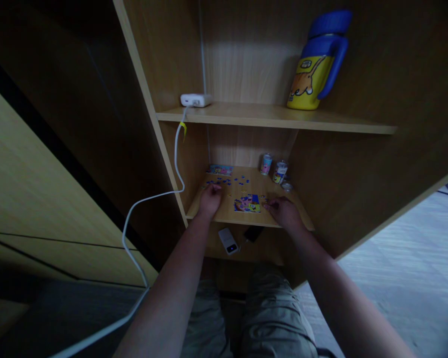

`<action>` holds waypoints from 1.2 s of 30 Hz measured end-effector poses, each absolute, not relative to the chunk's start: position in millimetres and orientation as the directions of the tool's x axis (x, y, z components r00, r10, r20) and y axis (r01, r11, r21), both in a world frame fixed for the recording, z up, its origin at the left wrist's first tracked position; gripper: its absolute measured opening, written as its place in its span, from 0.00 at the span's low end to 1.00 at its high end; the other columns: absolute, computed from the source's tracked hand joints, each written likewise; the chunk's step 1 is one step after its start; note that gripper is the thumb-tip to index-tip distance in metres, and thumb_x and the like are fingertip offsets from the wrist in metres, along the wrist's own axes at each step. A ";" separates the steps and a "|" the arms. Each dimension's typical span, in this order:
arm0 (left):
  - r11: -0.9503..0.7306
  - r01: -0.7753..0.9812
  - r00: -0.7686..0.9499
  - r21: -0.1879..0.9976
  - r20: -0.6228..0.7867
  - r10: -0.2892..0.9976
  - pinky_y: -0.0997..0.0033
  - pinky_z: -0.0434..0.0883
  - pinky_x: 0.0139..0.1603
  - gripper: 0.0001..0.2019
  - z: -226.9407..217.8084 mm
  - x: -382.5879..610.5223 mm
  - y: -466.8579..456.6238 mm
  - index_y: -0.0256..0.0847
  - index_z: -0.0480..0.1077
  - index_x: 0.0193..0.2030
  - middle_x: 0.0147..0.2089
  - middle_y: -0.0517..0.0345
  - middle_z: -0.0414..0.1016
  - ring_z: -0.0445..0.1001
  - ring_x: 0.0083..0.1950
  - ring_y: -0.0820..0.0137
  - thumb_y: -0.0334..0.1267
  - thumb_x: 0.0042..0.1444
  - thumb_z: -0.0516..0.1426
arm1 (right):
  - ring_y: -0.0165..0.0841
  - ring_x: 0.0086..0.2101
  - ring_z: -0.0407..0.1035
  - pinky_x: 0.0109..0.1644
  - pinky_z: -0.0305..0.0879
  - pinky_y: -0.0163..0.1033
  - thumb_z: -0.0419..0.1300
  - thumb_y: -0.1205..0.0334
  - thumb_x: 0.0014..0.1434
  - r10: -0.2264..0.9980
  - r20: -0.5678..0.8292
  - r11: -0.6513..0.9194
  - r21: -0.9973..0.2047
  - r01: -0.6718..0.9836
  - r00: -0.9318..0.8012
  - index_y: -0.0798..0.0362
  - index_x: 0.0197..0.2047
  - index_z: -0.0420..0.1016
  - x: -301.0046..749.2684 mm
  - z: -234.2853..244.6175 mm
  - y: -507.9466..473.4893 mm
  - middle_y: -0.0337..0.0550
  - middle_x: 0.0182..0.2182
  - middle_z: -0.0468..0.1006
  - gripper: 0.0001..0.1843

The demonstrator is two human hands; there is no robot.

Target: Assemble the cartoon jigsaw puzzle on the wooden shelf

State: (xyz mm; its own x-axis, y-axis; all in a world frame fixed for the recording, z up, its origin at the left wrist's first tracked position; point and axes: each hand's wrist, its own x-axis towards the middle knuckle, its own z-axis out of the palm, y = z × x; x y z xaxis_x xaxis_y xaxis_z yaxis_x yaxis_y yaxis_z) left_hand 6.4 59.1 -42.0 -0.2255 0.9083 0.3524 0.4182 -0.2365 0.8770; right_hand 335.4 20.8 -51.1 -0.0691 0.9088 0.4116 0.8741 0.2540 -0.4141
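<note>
A partly assembled cartoon jigsaw puzzle [247, 204] lies near the front of the lower shelf, its upper edge uneven. My right hand [284, 212] is just right of it, fingertips pinched on what looks like a small puzzle piece beside the puzzle's edge. On the left, my left hand [210, 200] rests at the shelf with its fingers curled in; whatever they may hold is too small to make out. Loose blue puzzle pieces [242, 180] are scattered behind the puzzle and by my left fingers. A few pieces also lie near my right fingertips.
A colourful picture strip [220, 170] lies at the back left. Two small printed cans [266, 164] and a round lid [286, 186] stand back right. Above, the upper shelf [272, 121] bears a white charger [196, 100], its cable hanging left, and a blue-yellow mug [309, 74]. Below lies a power bank [228, 241].
</note>
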 end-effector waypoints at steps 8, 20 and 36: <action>-0.231 0.388 -0.239 0.892 0.340 0.910 0.56 0.76 0.60 0.04 -32.0 9.2 49.7 0.44 0.76 0.39 0.45 0.54 0.85 0.83 0.51 0.59 0.32 0.64 0.59 | 0.41 0.40 0.79 0.48 0.73 0.45 0.69 0.46 0.66 0.915 0.381 0.295 -0.407 0.864 -0.133 0.46 0.38 0.85 336.7 -49.5 21.3 0.49 0.41 0.86 0.13; -0.250 0.393 -0.220 0.885 0.354 0.909 0.56 0.76 0.60 0.05 -30.2 10.6 47.5 0.44 0.75 0.38 0.44 0.55 0.85 0.82 0.50 0.59 0.31 0.63 0.59 | 0.40 0.36 0.79 0.42 0.69 0.43 0.68 0.44 0.63 0.946 0.306 0.280 -0.593 0.754 -0.110 0.46 0.36 0.81 342.5 -49.2 23.0 0.43 0.36 0.86 0.14; -0.259 0.414 -0.178 0.873 0.357 0.917 0.57 0.76 0.60 0.07 -34.5 9.2 50.5 0.43 0.76 0.41 0.45 0.54 0.85 0.83 0.50 0.60 0.27 0.64 0.59 | 0.39 0.39 0.83 0.48 0.79 0.45 0.67 0.54 0.64 0.935 0.323 0.353 -0.840 0.412 -0.143 0.48 0.43 0.87 283.2 -34.2 54.3 0.44 0.40 0.90 0.10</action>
